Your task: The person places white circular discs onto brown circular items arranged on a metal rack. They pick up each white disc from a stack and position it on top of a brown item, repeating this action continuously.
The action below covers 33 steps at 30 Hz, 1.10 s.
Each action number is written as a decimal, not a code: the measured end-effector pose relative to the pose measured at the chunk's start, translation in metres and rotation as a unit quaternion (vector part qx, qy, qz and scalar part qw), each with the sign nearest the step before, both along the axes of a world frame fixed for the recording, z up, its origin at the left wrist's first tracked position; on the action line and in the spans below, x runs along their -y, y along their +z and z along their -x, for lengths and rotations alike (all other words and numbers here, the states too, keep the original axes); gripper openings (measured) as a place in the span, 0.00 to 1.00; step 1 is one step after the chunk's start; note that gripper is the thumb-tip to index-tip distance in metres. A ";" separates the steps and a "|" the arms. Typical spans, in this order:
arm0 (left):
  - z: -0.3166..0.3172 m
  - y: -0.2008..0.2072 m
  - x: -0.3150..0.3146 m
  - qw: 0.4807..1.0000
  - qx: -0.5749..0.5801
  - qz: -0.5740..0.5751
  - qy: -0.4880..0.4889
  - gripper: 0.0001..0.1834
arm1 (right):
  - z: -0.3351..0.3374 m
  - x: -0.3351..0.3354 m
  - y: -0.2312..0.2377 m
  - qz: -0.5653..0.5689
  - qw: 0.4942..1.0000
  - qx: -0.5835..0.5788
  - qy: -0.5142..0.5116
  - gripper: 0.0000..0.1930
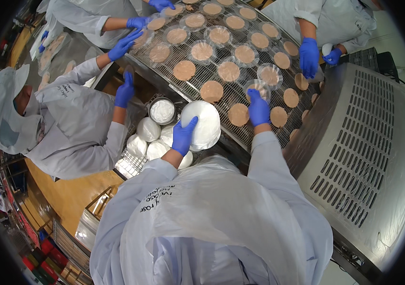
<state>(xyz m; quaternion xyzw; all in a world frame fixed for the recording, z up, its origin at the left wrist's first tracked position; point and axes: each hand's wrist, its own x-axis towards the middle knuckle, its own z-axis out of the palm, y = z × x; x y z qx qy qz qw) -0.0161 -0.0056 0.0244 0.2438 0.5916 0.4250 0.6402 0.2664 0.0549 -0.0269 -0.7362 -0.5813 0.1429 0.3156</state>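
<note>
- While we lean over the line in the head view, our left hand [183, 136] in a blue glove cups a white stack of round discs [202, 124], thumb up against its face, fingers under the lower edge; gripped that way the stack probably stays squared and close to the belt.
- Our right hand [258, 107] is stretched onto the curved wire-mesh conveyor [259, 64], fingers bent over a clear-wrapped brown patty [256, 88]; it looks pressed on top, though we cannot tell if anything is pinched under the fingers.
- Brown round patties [212, 91] lie in rows on the mesh, apart from each other; those nearest us are bare, those further up sit in clear film, so the spacing seems to leave room for each wrap.
- Just left of the stack, below the belt edge, a wire basket [133, 164] holds more white disc bundles [148, 129] and a round metal tin [162, 111] of white material, within reach of the left hand, probably as refill stock.
- A co-worker at left has one gloved hand [125, 43] on the belt edge and another [125, 91] lower by the frame.
- Another person's gloved hand [308, 57] at top right rests on patties at the far side.
- A grey perforated machine cover [354, 142] stands at right, where the belt runs under it.
</note>
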 end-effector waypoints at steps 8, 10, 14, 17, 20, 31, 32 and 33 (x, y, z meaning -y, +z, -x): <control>0.007 0.000 0.004 1.000 -0.026 0.014 0.010 0.23 | -0.135 -0.024 0.001 -0.090 0.953 -0.173 -0.233 0.12; 0.007 -0.006 0.006 0.999 -0.036 0.009 0.005 0.24 | -0.159 -0.039 -0.005 -0.182 0.960 -0.053 -0.208 0.14; 0.008 0.002 0.005 1.000 -0.020 0.016 -0.016 0.30 | -0.104 -0.071 -0.031 0.084 0.941 0.323 -0.046 0.17; 0.007 0.011 0.007 0.999 -0.018 0.019 -0.019 0.29 | -0.062 -0.120 -0.003 0.064 0.995 0.078 -0.006 0.17; 0.000 0.011 -0.002 1.000 0.009 0.005 -0.023 0.26 | -0.041 -0.149 0.000 -0.094 0.981 0.160 0.051 0.14; -0.021 -0.011 -0.009 0.997 0.027 -0.073 -0.011 0.20 | -0.022 -0.005 0.013 -0.060 0.981 0.087 0.161 0.11; -0.027 -0.016 -0.013 0.997 0.034 -0.061 -0.008 0.20 | 0.002 0.003 0.031 0.055 0.983 -0.104 0.138 0.14; -0.034 -0.019 -0.017 0.998 0.040 -0.049 -0.005 0.19 | 0.031 0.006 0.057 0.170 0.936 -0.290 0.108 0.17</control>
